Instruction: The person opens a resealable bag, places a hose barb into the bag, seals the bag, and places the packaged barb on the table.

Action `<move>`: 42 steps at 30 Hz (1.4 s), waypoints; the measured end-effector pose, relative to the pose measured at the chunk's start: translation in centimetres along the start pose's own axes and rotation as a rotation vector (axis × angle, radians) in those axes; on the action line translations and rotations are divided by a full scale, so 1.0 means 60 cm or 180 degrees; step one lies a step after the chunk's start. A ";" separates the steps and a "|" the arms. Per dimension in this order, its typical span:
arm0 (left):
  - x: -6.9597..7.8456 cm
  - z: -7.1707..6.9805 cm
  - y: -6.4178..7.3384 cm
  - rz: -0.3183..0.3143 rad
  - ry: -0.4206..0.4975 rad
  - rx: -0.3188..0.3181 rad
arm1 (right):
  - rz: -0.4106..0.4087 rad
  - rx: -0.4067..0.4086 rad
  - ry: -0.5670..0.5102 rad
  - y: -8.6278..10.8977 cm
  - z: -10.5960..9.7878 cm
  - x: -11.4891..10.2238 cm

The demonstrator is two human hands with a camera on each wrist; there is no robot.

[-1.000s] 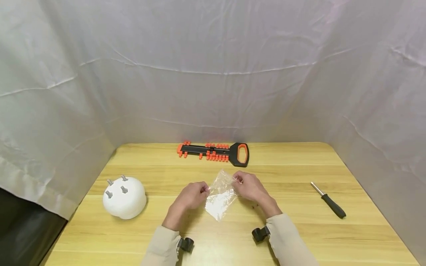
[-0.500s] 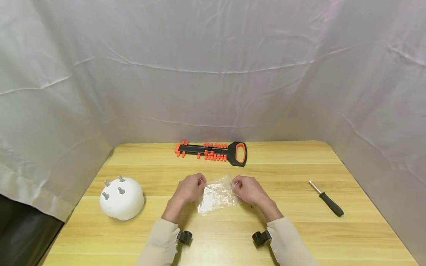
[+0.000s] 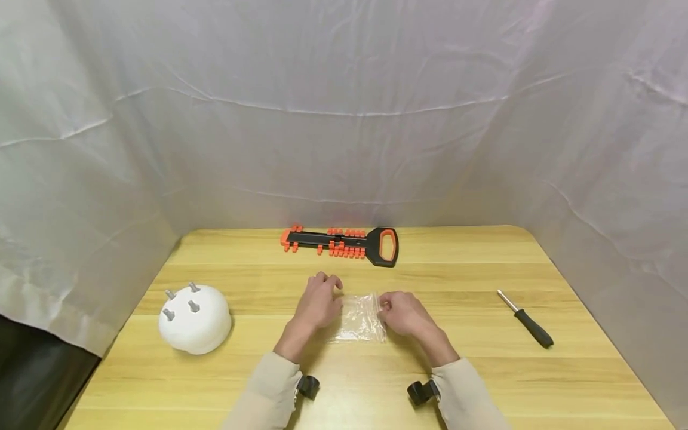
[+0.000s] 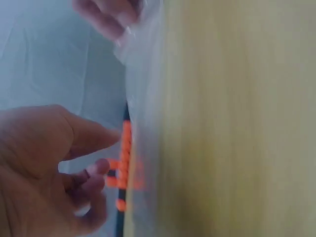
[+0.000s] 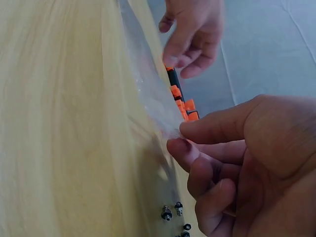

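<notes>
A clear plastic zip bag [image 3: 356,321] lies spread between the two hands, close over the table. My right hand [image 3: 407,315] pinches its right edge between thumb and index finger, with the other fingers curled; the right wrist view shows this grip on the film [image 5: 148,84]. At the bag's left end is my left hand [image 3: 319,303]. Its thumb and fingers stand apart with nothing between them in the left wrist view, the film [image 4: 143,98] passing beyond the fingertips. Several small dark metal fittings [image 5: 167,213] lie on the table below the right hand.
A black and orange rack-like tool [image 3: 344,242] with a loop handle lies along the back. To the left sits a white rounded block [image 3: 196,328] with metal studs on top. A black-handled screwdriver [image 3: 532,325] lies at right. Grey cloth [image 3: 344,149] surrounds the wooden table [image 3: 457,388].
The bag has turned from slanted to level and come down flatter. My left hand has let go of its edge and spread its fingers; the right hand still pinches it.
</notes>
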State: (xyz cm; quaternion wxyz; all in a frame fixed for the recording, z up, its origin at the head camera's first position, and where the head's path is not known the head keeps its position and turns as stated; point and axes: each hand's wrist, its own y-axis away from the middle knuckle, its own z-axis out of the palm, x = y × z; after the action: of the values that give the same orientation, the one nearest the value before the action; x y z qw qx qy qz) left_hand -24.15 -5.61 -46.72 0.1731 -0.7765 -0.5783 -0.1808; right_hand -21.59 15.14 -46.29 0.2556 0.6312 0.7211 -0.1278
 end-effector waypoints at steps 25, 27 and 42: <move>0.040 0.022 0.017 0.0187 0.0780 -0.1016 | 0.0102 -0.0319 -0.0960 -0.004 0.008 0.009; 0.040 0.020 0.019 0.0172 0.0832 -0.1034 | 0.0107 -0.0320 -0.0987 -0.003 0.010 0.010; 0.036 0.014 0.017 0.0206 0.0953 -0.0997 | 0.0061 -0.0422 -0.1391 -0.003 0.015 0.001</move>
State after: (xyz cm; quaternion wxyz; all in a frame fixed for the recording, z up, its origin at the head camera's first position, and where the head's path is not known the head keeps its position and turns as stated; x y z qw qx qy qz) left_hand -22.54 -3.67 -46.46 0.1399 -0.7765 -0.4858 -0.3761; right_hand -21.58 14.71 -47.13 0.4478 0.5772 0.6494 -0.2113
